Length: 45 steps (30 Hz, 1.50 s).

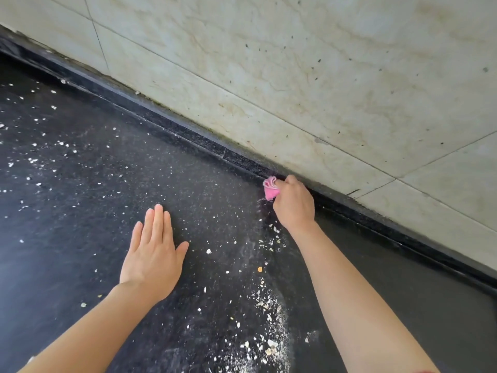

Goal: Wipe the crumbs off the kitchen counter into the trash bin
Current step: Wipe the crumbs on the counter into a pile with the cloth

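**Fig.** Head view of a black speckled desk [80, 211]. R. hand [294, 204] is curled round a bunched pink cloth [270, 188]. The cloth touches the desk at its rear edge, just beside the raised black upstand [188, 133] below cream, stained wall tiles [295, 76]. L. hand [153, 254] lies flat on the desk, palm down, fingers straight & close together, thumb out, holding nothing. Pale crumbs [269, 343] are thickest in a band beside the R. forearm, w/ finer specks scattered over the desk's left part.
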Available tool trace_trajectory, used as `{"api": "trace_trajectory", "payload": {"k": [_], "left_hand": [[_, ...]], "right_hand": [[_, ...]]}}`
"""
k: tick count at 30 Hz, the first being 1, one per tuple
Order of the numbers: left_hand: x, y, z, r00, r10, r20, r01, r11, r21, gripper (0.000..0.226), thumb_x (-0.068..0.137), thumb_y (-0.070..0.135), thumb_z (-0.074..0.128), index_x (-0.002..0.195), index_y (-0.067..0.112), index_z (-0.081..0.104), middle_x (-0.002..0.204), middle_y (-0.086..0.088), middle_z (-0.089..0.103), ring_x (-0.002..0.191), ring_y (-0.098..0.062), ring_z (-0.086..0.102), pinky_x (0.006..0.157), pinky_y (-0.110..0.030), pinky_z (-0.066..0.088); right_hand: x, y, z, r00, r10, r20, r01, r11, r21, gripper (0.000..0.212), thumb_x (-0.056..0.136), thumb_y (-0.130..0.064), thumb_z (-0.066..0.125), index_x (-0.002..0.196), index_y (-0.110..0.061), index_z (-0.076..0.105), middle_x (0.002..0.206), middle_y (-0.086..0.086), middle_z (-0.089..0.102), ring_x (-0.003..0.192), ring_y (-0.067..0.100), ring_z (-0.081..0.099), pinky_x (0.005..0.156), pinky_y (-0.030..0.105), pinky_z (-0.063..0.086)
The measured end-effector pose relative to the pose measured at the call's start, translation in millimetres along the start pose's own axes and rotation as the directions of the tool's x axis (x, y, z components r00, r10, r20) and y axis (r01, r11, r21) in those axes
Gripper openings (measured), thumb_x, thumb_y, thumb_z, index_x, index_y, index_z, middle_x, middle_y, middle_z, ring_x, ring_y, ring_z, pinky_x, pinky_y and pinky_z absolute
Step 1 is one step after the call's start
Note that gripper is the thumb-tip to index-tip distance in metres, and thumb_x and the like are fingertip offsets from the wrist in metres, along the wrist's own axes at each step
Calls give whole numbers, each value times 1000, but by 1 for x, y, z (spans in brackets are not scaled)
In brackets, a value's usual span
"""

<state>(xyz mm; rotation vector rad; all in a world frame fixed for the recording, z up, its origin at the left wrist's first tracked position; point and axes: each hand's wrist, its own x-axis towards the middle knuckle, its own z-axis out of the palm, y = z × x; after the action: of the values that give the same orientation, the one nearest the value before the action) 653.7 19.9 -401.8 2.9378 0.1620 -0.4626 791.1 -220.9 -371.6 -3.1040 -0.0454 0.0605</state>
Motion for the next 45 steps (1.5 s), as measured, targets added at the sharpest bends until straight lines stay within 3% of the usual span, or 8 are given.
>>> {"api": "trace_trajectory", "payload": {"k": [8,11,17,27,32,38,41,45], "left_hand": [[2,0,-7,996,3,87,-5,1000,26,69,98,44,7,142,1,-23,154,-15,-25,144,-27,-20,120,-40,-3],[2,1,-8,995,-2,101,-2,999,34,67,98,45,5,136,1,-29,154,-15,-26,144,-27,-21,119,-39,-4],[2,1,-5,995,8,102,-10,1000,13,67,98,44,5,136,0,-29,154,-16,-27,144,-28,-21,120,-38,-2],[4,1,-7,993,11,118,-14,1000,24,71,99,44,9,144,-2,-19,155,-17,-23,144,-30,-18,120,-38,0],[3,-1,-7,994,28,106,-30,999,16,70,99,44,8,138,-2,-26,154,-18,-23,144,-30,-18,120,-38,-1],[4,-2,-7,995,41,87,-45,998,49,69,98,44,5,133,-4,-30,153,-21,-25,144,-32,-19,120,-38,-2],[3,-2,-7,995,50,86,-55,997,57,68,98,43,3,133,-5,-30,152,-22,-26,143,-33,-20,120,-39,-3],[3,-3,-7,994,54,93,-61,995,75,68,98,42,2,133,-6,-31,151,-23,-28,142,-34,-22,119,-39,-5]], "right_hand": [[-54,-35,-7,898,-348,269,209,875,436,39,86,-1,48,99,-28,72,86,9,54,76,24,54,68,40,45],[-40,-10,-15,981,-154,121,92,908,409,38,89,-7,47,83,-39,67,69,1,46,59,13,47,53,27,33],[-45,46,-2,951,268,154,-256,962,-90,46,96,-17,41,142,-22,46,102,14,64,88,34,63,64,33,43],[-140,-57,-10,908,-251,336,122,925,360,45,95,-22,43,138,-36,48,81,-2,49,72,21,50,68,35,43],[-88,11,-14,987,104,124,-137,944,298,31,91,-29,39,106,-45,61,69,-5,60,69,21,63,60,31,50],[-33,70,-15,775,613,152,-616,787,-32,12,89,-17,50,92,-11,60,93,11,68,86,32,64,62,30,45],[-9,41,-1,717,670,193,-684,730,8,18,90,-15,54,96,-11,69,97,10,72,85,29,67,61,29,49],[13,-25,12,790,594,154,-608,791,65,18,90,-20,56,86,-9,70,91,10,71,80,27,67,59,30,53]]}}
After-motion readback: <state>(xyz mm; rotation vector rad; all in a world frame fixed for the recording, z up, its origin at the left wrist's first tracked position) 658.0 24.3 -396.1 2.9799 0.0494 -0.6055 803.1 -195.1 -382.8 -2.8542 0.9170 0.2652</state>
